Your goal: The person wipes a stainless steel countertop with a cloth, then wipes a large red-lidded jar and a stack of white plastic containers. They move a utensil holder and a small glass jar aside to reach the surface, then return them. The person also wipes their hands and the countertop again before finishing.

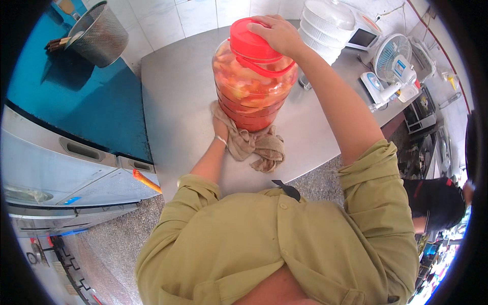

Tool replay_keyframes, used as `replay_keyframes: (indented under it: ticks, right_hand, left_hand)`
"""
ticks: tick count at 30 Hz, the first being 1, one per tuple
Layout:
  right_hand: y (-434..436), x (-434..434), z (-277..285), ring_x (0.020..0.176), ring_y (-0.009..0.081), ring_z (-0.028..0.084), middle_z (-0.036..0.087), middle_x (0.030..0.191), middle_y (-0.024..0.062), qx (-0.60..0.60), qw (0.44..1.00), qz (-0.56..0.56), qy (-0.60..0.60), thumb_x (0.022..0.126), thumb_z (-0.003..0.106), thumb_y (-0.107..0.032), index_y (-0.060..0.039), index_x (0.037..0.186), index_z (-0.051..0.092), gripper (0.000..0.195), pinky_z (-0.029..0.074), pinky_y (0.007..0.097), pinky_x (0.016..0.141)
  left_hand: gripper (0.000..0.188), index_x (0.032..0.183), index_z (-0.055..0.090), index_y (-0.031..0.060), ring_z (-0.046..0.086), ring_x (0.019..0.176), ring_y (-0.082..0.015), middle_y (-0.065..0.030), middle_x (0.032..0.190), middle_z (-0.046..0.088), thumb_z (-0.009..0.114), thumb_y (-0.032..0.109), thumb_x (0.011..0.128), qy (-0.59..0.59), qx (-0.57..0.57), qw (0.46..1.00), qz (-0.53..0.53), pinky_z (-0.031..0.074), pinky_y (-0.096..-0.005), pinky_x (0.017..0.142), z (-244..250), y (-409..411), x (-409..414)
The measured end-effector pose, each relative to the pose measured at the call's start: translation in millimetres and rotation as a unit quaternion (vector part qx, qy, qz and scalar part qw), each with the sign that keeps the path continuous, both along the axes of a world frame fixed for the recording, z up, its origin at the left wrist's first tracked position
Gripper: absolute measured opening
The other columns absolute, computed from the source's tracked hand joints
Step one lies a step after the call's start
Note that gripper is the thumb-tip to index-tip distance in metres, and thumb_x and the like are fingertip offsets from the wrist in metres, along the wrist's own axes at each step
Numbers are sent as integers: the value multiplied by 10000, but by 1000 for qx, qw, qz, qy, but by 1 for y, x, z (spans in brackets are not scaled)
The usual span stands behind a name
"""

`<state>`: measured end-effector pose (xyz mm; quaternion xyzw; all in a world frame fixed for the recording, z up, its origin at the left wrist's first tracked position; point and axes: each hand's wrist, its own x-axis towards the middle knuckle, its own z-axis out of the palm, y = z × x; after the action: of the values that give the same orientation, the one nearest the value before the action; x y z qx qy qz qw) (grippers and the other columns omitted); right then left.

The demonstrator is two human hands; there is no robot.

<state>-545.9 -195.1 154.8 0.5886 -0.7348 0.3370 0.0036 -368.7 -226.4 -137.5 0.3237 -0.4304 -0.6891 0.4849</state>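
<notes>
A large clear jar (pixel 248 91) of reddish pickled pieces in liquid stands on a metal tabletop (pixel 183 87). Its red plastic lid (pixel 248 38) is on, and a red carrying handle (pixel 267 70) hangs at the front. My right hand (pixel 276 34) rests over the lid's top and right side, fingers curved on it. Low at the jar's left side is my left hand (pixel 221 124), with a brown cloth (pixel 240 141) over its fingers, against the jar. The cloth's bunched end lies in front of the jar's base. The left fingertips are hidden by cloth and jar.
On the left, a fridge with a blue top (pixel 114 110) carries a metal mesh basket (pixel 101 38). White stacked tiers with a clear cover (pixel 324 30), a white fan (pixel 394 65) and a kitchen scale (pixel 375 89) stand at right. Another person (pixel 434 206) is at far right.
</notes>
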Motion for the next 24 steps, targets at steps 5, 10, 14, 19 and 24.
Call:
replay_keyframes:
  ticks: [5, 10, 14, 19, 24]
  right_hand:
    - [0, 1, 7, 1173, 267, 471, 508, 1265, 117, 18, 1000, 12, 0, 830, 481, -525, -178, 1206, 583, 522, 376, 358, 984]
    - [6, -3, 3, 1174, 248, 474, 512, 1267, 107, 18, 1000, 10, 12, 849, 480, -510, -173, 1207, 579, 502, 382, 340, 972]
    - [9, 8, 22, 1171, 265, 477, 557, 1214, 120, 38, 998, 37, -39, 839, 484, -486, -148, 1171, 603, 488, 383, 355, 971]
    - [-5, -3, 1, 1157, 296, 484, 571, 1196, 133, -33, 997, 54, 52, 839, 486, -469, -133, 1147, 617, 474, 385, 383, 968]
    - [-3, -14, 3, 1149, 322, 484, 535, 1229, 167, -7, 996, 83, 27, 827, 472, -490, -172, 1172, 608, 489, 370, 379, 990]
  left_hand:
    - [425, 1225, 488, -30, 530, 1052, -232, -142, 1139, 569, 432, 275, 934, -147, -157, 976, 33, 402, -335, 916, -21, 22, 16]
    - [421, 1203, 528, -10, 401, 1233, -325, -161, 1239, 510, 571, 171, 825, -164, -454, 863, 146, 285, -411, 1045, 62, 59, 4]
    - [461, 1202, 551, 76, 434, 1167, -317, -77, 1237, 526, 609, 253, 780, -321, -619, 691, 189, 287, -453, 1038, 149, 58, -23]
    - [320, 1089, 613, 115, 516, 1052, -226, -38, 1107, 597, 471, 236, 829, -445, -668, 575, -156, 308, -429, 1026, 33, 84, -16]
    - [289, 1074, 590, 86, 533, 1001, -228, -79, 1051, 600, 484, 209, 834, -393, -694, 595, -95, 386, -392, 914, 9, 101, 10]
